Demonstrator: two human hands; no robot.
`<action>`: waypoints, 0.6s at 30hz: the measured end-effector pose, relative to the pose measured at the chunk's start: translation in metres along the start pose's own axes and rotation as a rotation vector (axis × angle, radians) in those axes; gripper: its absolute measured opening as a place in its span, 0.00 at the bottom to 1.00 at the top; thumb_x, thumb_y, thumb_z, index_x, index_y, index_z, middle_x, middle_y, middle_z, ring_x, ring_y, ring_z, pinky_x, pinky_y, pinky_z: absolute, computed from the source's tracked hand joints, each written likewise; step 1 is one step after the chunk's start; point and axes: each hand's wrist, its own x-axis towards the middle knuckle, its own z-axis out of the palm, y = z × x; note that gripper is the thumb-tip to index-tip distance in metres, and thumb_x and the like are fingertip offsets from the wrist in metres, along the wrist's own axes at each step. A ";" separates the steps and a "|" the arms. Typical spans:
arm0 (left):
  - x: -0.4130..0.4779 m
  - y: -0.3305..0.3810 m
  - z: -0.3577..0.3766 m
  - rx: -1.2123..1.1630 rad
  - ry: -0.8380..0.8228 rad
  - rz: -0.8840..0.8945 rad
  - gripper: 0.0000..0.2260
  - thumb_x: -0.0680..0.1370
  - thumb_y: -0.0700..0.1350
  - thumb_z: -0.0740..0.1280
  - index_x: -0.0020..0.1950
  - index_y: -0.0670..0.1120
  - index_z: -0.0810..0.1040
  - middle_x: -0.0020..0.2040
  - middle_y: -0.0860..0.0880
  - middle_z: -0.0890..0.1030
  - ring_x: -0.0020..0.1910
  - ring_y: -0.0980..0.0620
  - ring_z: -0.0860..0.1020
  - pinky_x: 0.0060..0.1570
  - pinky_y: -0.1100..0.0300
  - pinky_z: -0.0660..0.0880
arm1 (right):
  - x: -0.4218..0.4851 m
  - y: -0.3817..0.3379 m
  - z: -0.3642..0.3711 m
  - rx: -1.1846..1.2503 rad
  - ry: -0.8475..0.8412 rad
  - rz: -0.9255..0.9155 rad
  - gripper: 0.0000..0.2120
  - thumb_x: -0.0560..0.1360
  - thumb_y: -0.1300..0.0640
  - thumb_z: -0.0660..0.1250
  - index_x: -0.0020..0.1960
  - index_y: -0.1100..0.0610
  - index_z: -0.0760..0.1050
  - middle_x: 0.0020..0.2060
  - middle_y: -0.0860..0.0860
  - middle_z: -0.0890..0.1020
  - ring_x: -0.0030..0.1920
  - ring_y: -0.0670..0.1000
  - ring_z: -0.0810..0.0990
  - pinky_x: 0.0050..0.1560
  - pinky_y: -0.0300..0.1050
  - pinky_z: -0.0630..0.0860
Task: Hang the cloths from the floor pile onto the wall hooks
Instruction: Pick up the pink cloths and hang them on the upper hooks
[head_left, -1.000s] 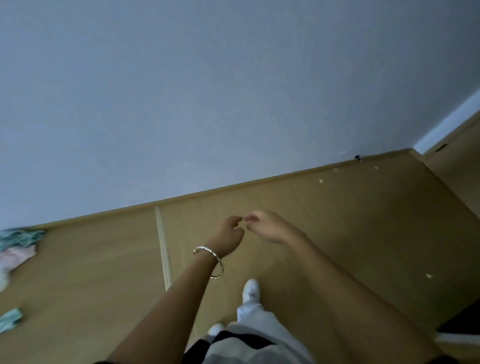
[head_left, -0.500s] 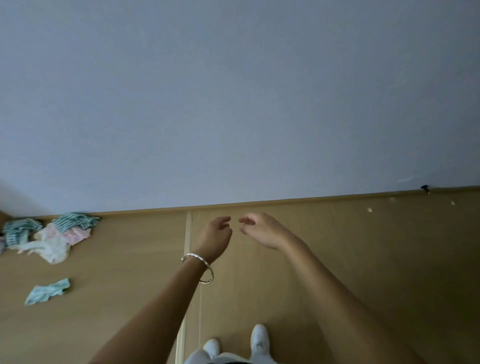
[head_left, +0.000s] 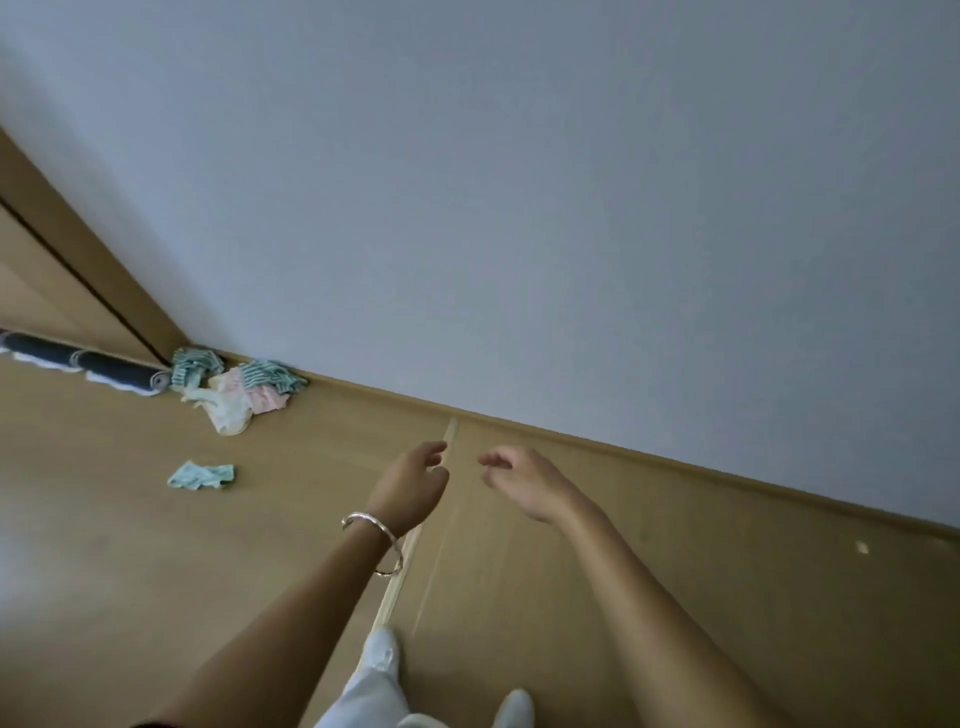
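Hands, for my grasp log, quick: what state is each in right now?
Left hand: open, holding nothing.
Right hand: open, holding nothing.

Dim, flat, bluish light; soft overall blur (motion smear); wide-angle tilt bends edges; faint shadows, no glare.

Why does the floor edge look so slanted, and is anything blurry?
Head view: the wide-angle lens, worn tilted, slants the skirting board; light is dim and even, with no glare on the wall; the cloth pile looks soft, and the left hand and right hand have slightly smeared edges.
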 end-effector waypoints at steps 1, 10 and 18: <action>0.001 -0.007 -0.012 -0.009 0.041 -0.020 0.20 0.76 0.39 0.59 0.69 0.46 0.70 0.64 0.45 0.76 0.62 0.50 0.74 0.61 0.55 0.71 | 0.006 -0.008 0.009 -0.024 -0.040 -0.009 0.18 0.77 0.54 0.59 0.67 0.51 0.73 0.66 0.49 0.75 0.64 0.48 0.73 0.58 0.40 0.70; 0.019 -0.082 -0.123 -0.135 0.293 -0.164 0.20 0.77 0.41 0.58 0.70 0.47 0.69 0.65 0.46 0.75 0.57 0.49 0.77 0.54 0.58 0.73 | 0.080 -0.104 0.070 -0.288 -0.242 -0.118 0.19 0.77 0.52 0.58 0.67 0.49 0.72 0.67 0.47 0.73 0.66 0.47 0.72 0.64 0.43 0.69; 0.036 -0.193 -0.241 -0.136 0.291 -0.283 0.21 0.78 0.43 0.59 0.71 0.48 0.67 0.66 0.48 0.74 0.62 0.50 0.73 0.57 0.62 0.69 | 0.156 -0.201 0.191 -0.495 -0.357 -0.148 0.19 0.77 0.54 0.57 0.68 0.50 0.71 0.66 0.49 0.74 0.66 0.50 0.72 0.63 0.43 0.69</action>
